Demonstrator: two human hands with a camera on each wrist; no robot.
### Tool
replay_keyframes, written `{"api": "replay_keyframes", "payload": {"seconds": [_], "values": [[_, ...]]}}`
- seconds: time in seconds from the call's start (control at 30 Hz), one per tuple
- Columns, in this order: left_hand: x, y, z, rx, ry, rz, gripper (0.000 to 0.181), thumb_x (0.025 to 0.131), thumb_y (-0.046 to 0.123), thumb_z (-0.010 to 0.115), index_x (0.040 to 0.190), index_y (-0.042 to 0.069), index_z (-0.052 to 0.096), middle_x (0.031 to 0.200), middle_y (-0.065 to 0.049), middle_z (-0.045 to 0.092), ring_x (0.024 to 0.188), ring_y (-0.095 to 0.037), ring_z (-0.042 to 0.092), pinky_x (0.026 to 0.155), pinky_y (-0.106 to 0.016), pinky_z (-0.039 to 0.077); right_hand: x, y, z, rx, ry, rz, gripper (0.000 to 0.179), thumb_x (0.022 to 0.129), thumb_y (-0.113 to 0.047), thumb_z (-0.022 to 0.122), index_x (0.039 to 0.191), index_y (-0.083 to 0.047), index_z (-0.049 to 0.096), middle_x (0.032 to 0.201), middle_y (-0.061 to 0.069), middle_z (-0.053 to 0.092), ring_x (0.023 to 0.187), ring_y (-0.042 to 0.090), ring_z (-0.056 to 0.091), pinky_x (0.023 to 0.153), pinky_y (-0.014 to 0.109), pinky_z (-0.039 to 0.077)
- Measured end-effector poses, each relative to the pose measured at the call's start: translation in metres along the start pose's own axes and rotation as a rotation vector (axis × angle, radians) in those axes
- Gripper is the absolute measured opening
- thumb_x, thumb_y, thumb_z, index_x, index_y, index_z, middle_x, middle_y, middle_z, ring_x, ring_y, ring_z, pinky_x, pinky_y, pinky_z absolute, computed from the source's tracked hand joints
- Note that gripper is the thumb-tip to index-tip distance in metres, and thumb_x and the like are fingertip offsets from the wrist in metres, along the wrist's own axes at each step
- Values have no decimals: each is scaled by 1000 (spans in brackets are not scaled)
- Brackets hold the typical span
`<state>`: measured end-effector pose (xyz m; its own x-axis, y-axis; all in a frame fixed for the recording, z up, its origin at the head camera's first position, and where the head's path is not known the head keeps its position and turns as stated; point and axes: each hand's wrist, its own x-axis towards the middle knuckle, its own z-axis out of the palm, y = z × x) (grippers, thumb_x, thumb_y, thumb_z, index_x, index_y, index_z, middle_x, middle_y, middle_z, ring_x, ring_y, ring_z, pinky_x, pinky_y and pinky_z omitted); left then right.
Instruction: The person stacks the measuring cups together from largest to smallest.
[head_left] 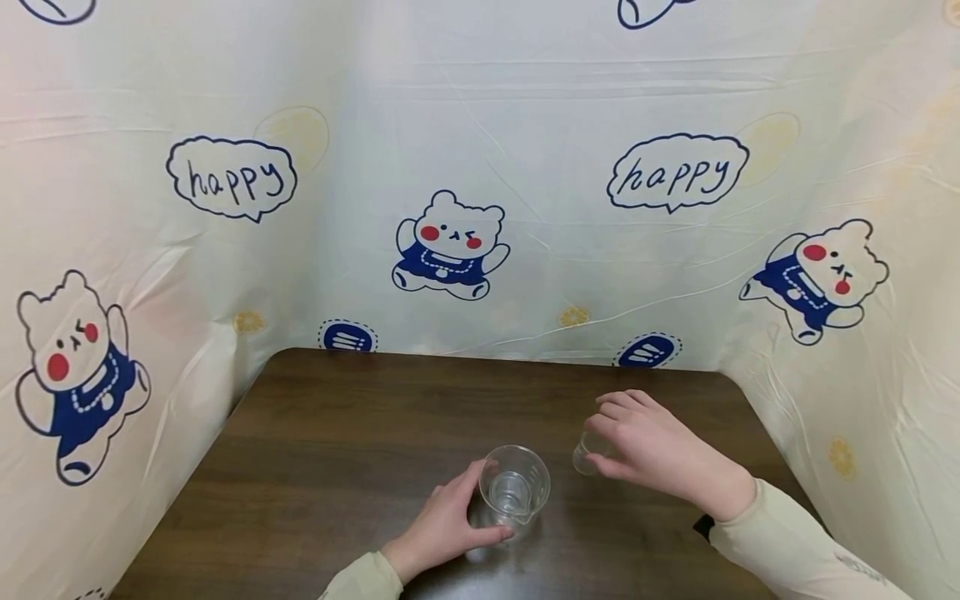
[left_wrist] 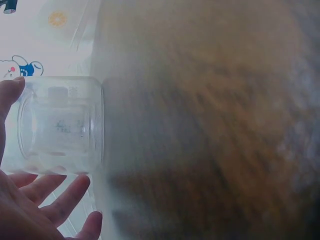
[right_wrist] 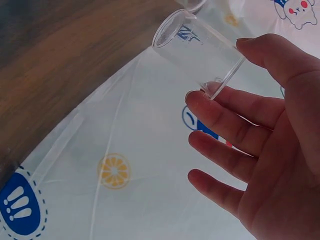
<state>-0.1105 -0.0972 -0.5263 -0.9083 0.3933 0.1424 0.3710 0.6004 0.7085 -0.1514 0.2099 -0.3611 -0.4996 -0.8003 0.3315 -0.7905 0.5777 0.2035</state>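
Observation:
A large clear glass beaker (head_left: 535,477) stands upright on the table. Inside it is what looks like a smaller glass beaker (left_wrist: 60,127), with faint printed marks. My left hand (head_left: 447,518) holds the large beaker from its left side, thumb on the near side and fingers round the far side. To the right, my right hand (right_wrist: 265,125) pinches a small clear beaker (right_wrist: 200,52) near its rim between thumb and fingers, the other fingers spread. In the head view that hand partly covers the small beaker; whether its base touches the table I cannot tell.
The dark brown wooden table (head_left: 322,450) spreads under both hands. A pale cloth (head_left: 540,108) printed with bears, orange slices and the word "happy" hangs behind it and along both sides, close to the table's edges.

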Motion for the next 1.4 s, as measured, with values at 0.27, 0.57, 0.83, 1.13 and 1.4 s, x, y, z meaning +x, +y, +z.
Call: {"api": "replay_keyframes", "payload": {"seconds": [0.27, 0.57, 0.83, 1.13, 1.4], "values": [[-3, -1, 2, -18, 9, 3, 90, 81, 62, 81, 152, 19, 45, 140, -1, 64, 120, -21, 63, 89, -53, 45, 12, -5, -3, 0, 7, -22, 27, 83, -32, 84, 97, -11, 74, 95, 1, 71, 109, 30, 66, 96, 46, 50], [-2, -3, 3, -8, 8, -9, 90, 80, 63, 81, 151, 21, 46, 140, 4, 63, 121, -17, 63, 90, -50, 45, 23, -7, -4, 16, 10, -28, 27, 84, -32, 83, 98, -11, 74, 96, 1, 72, 110, 31, 66, 98, 47, 50], [0, -3, 1, -6, 0, -10, 88, 81, 58, 83, 150, 20, 46, 137, 4, 64, 120, -17, 62, 90, -53, 46, 33, -13, -3, 38, 12, -56, 29, 84, -35, 83, 98, -12, 73, 96, -2, 73, 111, 30, 66, 98, 46, 50], [0, 0, -1, -20, -2, 2, 86, 82, 54, 84, 152, 21, 45, 135, 0, 66, 117, -21, 64, 87, -52, 46, 42, -19, -2, 31, -13, -83, 28, 85, -36, 84, 99, -12, 74, 97, -3, 74, 112, 27, 66, 99, 45, 50], [0, -2, 0, -21, -4, -7, 86, 82, 54, 84, 152, 21, 45, 135, 2, 65, 117, -18, 64, 88, -52, 46, 45, -23, 0, 36, -24, -91, 28, 85, -36, 83, 99, -14, 74, 98, -3, 74, 113, 27, 66, 101, 44, 49]]}}
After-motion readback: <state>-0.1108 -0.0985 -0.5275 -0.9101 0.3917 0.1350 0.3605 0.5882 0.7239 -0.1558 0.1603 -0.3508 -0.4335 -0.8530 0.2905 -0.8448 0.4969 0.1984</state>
